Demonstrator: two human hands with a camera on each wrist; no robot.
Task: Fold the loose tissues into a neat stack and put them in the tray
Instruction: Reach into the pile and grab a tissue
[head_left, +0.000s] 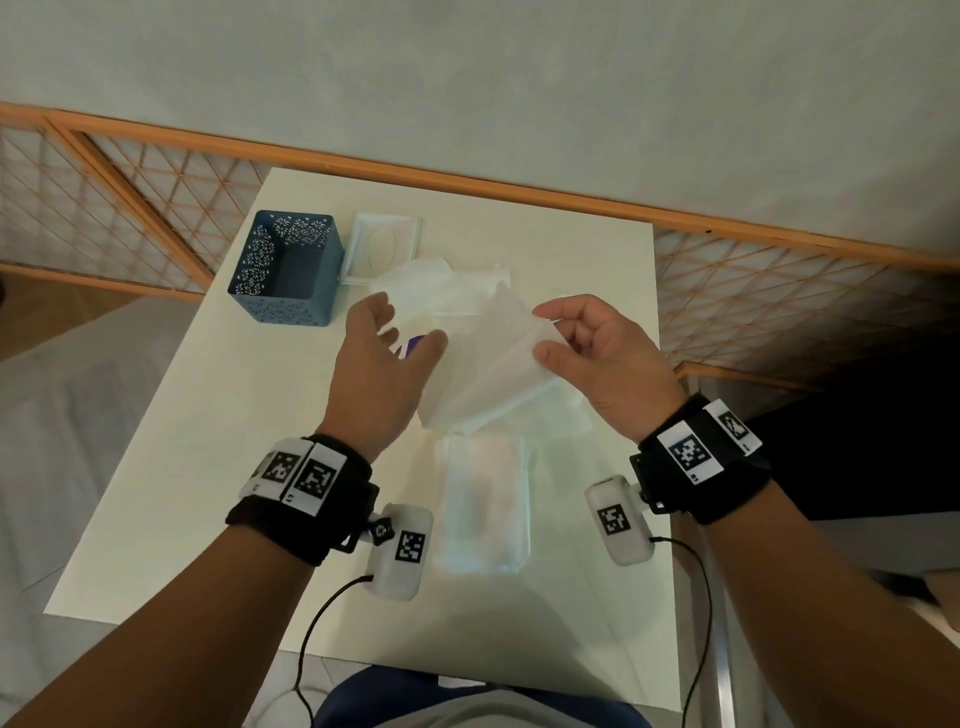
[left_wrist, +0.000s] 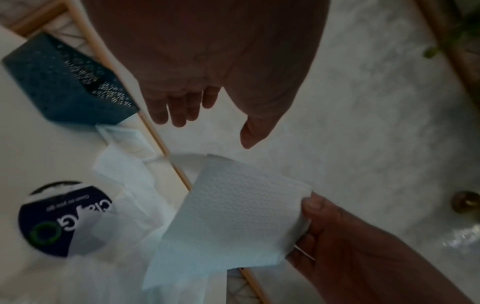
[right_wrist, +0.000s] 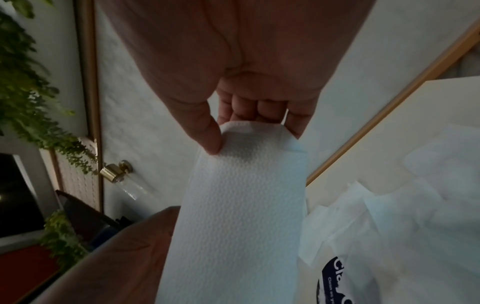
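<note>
head view: right hand (head_left: 597, 358) pinches one edge of a single tissue (head_left: 493, 369) between thumb and forefingers, the sheet lifted off the table (head_left: 182, 441) and hanging toward the middle; left hand (head_left: 379, 364) has fingers spread and relaxed, holding nothing, just beside the sheet's free edge. a folded stack (head_left: 485, 512) lies flat near the table's front edge, between the wrists; the loose pile (head_left: 441, 288) of unfolded tissues sits behind the hands, and the blue tray (head_left: 285, 267) stands at the far left corner, with nothing visible inside it. a white box lid (head_left: 382, 249) lies just beside the tray. left wrist view: left fingers (left_wrist: 176, 111) straight and apart from the embossed sheet, which the right thumb grips at its corner; a dark round-labelled pack (left_wrist: 64, 218) lies partly under the loose tissues. right wrist view: thumb and curled fingers (right_wrist: 249, 111) clamp the sheet's top edge, which bows between them — the lower edge is out of frame, so whether it is already folded once i cannot tell. judgement: folding step, mid-task — one sheet in hand, more to go. next move calls for the left hand to catch the free edge, bring edges together squarely, then lay it on the stack.
</note>
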